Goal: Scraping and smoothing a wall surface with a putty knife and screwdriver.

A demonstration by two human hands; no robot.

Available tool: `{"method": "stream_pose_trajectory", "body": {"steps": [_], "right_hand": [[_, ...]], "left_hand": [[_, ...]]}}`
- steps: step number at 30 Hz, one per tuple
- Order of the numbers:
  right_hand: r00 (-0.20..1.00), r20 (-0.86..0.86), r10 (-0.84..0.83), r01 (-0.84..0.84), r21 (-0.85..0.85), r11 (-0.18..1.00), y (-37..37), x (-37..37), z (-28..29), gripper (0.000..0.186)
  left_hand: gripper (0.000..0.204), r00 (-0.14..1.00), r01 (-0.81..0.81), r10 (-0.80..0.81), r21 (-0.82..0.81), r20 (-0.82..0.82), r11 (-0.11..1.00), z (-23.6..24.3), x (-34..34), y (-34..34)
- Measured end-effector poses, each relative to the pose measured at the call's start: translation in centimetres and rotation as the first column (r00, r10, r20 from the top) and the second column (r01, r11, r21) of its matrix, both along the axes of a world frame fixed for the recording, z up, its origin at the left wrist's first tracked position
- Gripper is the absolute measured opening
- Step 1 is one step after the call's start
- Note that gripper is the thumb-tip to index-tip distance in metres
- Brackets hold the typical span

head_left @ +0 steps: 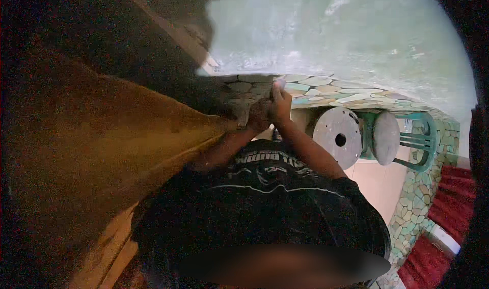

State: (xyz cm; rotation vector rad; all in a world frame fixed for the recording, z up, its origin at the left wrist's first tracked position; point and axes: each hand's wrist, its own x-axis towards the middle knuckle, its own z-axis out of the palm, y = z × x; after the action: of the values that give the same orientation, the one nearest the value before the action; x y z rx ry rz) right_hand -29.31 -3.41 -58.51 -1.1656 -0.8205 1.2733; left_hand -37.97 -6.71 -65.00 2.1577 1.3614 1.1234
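My two hands are together in front of me at the middle of the head view, above my dark shirt. My right hand is closed with its thumb pointing up, round a small pale object whose top shows past the thumb. My left hand is closed against it, lower and to the left; what its fingers hold is hidden. Behind them are a stone-patterned wall band and a pale plastered wall.
To my right stand a round grey wooden spool top with a central hole and a green plastic chair bearing a pale round cushion-like thing. Red curtains hang at lower right. A dim brown surface runs along my left.
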Motion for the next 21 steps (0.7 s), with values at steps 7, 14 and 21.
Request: {"method": "stream_pose_trajectory", "body": {"steps": [7, 14, 21], "right_hand": [[0.982, 0.127, 0.140, -0.165, 0.215, 0.963, 1.7, -0.2, 2.7, 0.040], [0.997, -0.031, 0.069, -0.071, -0.038, 0.997, 0.3, 1.0, 0.6, 0.044], [0.989, 0.047, 0.137, -0.137, 0.008, 0.991, 1.5, 0.9, 2.4, 0.043]], "left_hand": [[0.040, 0.998, -0.058, 0.047, 0.357, 0.040, 0.932, 1.0, -0.9, 2.6], [0.034, 0.996, 0.025, -0.019, -0.063, 0.092, 0.998, 3.4, 0.3, 0.4], [0.034, 0.981, -0.126, 0.122, -0.019, -0.149, 0.992, 2.0, 0.8, 1.5]]}}
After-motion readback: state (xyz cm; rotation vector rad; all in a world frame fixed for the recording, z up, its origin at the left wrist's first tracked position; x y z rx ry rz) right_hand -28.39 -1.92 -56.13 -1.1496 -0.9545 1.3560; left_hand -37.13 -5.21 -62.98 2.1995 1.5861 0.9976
